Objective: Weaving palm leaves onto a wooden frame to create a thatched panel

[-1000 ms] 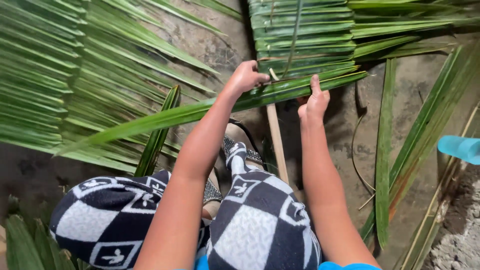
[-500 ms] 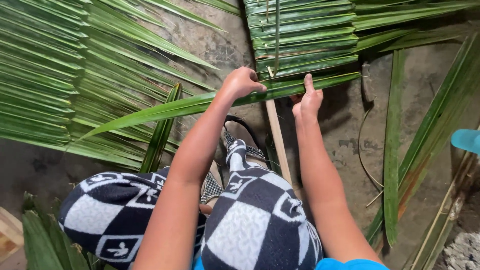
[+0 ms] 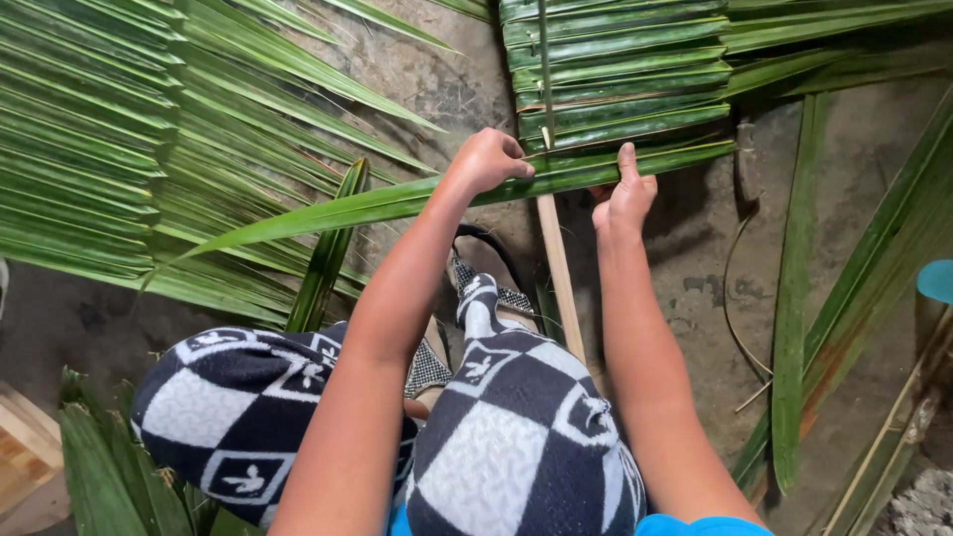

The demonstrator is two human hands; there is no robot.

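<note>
My left hand (image 3: 486, 159) is closed around a long green palm leaf (image 3: 328, 210) that lies across a pale wooden stick (image 3: 558, 273). My right hand (image 3: 625, 197) pinches the same leaf just right of the stick, thumb up against it. Above both hands sits a panel of folded palm leaves (image 3: 620, 74) stacked along the stick, with a thin strip (image 3: 545, 60) running up its middle. My knees in black-and-white checked cloth (image 3: 496, 427) fill the bottom of the view.
A large fan of loose palm leaves (image 3: 109, 139) covers the left side on a dirt floor (image 3: 685, 268). Single long leaves (image 3: 794, 298) lie at the right. A blue object (image 3: 936, 281) shows at the right edge, and a wooden piece (image 3: 25, 447) at bottom left.
Both hands keep their hold on the leaf at the stick and have barely moved. The view has shifted slightly, so the woven panel and hands sit a little differently in frame.
</note>
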